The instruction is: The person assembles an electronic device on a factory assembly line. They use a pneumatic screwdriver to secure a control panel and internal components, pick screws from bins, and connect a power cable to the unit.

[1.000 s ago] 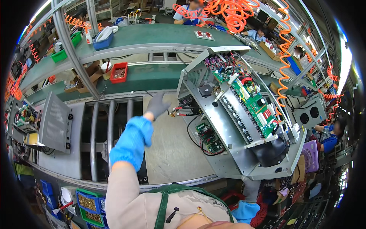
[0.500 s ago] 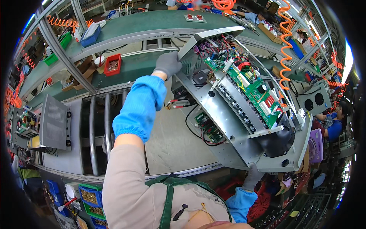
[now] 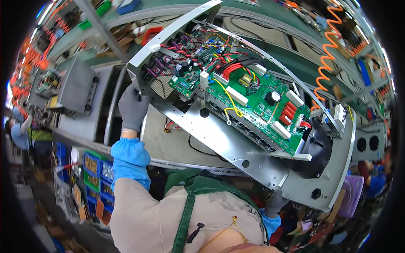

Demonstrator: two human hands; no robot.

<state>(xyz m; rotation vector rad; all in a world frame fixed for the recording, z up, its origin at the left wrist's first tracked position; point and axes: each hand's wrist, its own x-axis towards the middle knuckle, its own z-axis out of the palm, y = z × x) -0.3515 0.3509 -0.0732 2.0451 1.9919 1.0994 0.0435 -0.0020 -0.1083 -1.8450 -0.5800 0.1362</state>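
A large open metal chassis [image 3: 215, 130] with a green circuit board, wire bundles and a black fan housing [image 3: 310, 154] lies at an angle before me. My left hand [image 3: 134, 107], in a grey glove, is closed on the chassis's left end, below the corner of its end panel [image 3: 168, 36]. At the near right edge my gloved right hand [image 3: 275, 203] grips the chassis from below, its fingers partly hidden. A loose yellow wire [image 3: 230, 99] with a ring terminal hangs over the board's near side.
The chassis rests over a roller conveyor with a pale board [image 3: 168, 143]. A second grey chassis [image 3: 76, 90] stands to the left. Blue and green bins of small metal parts [image 3: 92, 162] sit near left. An orange coiled hose [image 3: 327, 59] hangs at right; a purple fan [image 3: 351, 192] stands near right.
The chassis has turned, its left end swinging toward me, and more of the board's face shows. My left hand came nearer and left with it. The right hand stays at the near edge.
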